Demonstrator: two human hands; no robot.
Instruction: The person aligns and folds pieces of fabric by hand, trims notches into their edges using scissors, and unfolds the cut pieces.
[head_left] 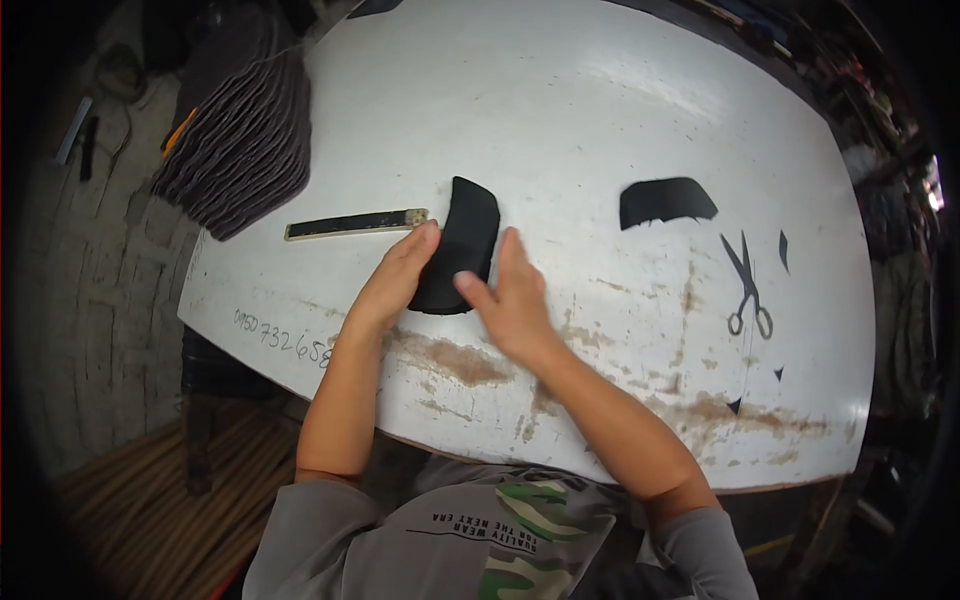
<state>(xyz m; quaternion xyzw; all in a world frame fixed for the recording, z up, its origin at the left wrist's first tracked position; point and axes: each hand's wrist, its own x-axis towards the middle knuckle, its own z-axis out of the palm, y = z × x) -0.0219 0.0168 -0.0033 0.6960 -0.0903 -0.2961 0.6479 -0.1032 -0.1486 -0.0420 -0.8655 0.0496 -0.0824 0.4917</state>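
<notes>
A black curved fabric-like piece (462,240) lies on the white table in front of me. My left hand (397,270) rests along its left edge, fingers stretched out and close together. On the other side is my right hand (513,300), slightly blurred, with its thumb over the piece and its fingers apart from the thumb by the right edge. Neither hand appears to grip the piece. Just left of my left fingertips lies a flat black bar with pale edges (350,224).
The white worn table (480,110) holds a stack of dark fabric pieces (245,135) at its left edge. To the right lie another black piece with a ragged edge (667,202), scissors (745,285) with blades apart, and small black scraps (784,251). Handwritten digits mark the front left.
</notes>
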